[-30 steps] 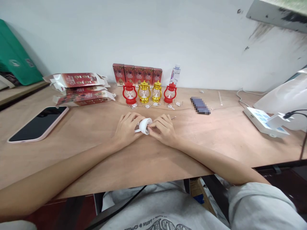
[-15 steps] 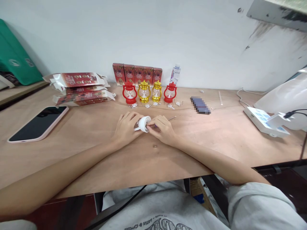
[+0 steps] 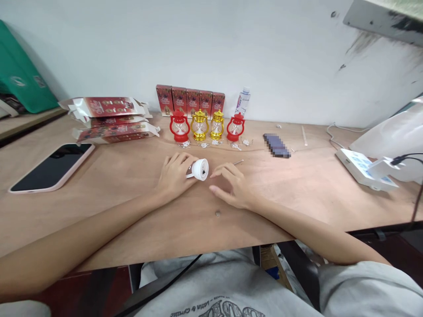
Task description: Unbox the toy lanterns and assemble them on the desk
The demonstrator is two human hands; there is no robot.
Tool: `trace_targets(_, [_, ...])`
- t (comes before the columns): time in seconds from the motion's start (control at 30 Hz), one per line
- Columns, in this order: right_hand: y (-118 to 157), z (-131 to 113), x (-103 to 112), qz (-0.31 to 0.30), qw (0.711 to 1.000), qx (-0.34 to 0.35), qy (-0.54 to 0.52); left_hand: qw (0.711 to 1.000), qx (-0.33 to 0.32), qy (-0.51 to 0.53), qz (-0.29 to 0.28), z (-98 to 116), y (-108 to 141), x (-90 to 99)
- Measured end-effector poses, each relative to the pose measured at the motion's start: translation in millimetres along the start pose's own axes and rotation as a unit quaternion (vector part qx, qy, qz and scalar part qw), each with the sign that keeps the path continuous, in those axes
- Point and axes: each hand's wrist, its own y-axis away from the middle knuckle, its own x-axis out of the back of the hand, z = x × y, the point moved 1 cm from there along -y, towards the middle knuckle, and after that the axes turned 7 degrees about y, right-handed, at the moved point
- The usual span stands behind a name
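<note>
My left hand (image 3: 178, 176) is closed around a small white lantern (image 3: 200, 170), which lies on its side. Its round base faces right and shows a dark spot in the middle; the rest is mostly hidden by my fingers. Just to the right is my right hand (image 3: 231, 185), empty, with thumb and fingers apart. Behind its fingers the thin metal shaft of a tool (image 3: 238, 162) shows on the table; its other end is hidden. A tiny object (image 3: 217, 213), too small to name, lies in front of my hands.
Two red lanterns (image 3: 179, 127) and two gold lanterns (image 3: 199, 127) stand in a row, with small white tags (image 3: 205, 145) before them. Behind are red boxes (image 3: 178, 101) and a bottle (image 3: 243, 101). Opened cartons (image 3: 112, 108), phones (image 3: 53, 167) and a power strip (image 3: 363, 169) lie around.
My right hand has drawn back to the right from the lantern's base, and its fingers have opened. The tiny object appears slightly nearer me. My left hand keeps its hold.
</note>
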Motion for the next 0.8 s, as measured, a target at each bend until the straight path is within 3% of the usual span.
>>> trace_targets(0.13, [13.8, -9.7, 8.1, -0.134, 0.988, 0.059, 0.053, 1.000, 0.004, 0.006, -0.006, 0.3, -0.4, 0.8])
trace_targets(0.2, [16.0, -10.3, 7.6, -0.168, 0.981, 0.075, 0.069, 1.000, -0.001, 0.005, -0.002, 0.2, -0.1, 1.1])
trace_targets(0.47, [11.3, 4.3, -3.6, -0.166, 0.971, 0.082, 0.148, 1.000, -0.013, 0.009, 0.006, -0.8, 1.1, 0.3])
trace_targets(0.8, [8.6, -5.4, -0.8, -0.258, 0.936, 0.038, 0.238, 0.999, -0.027, 0.007, 0.015, -0.3, 1.2, 0.4])
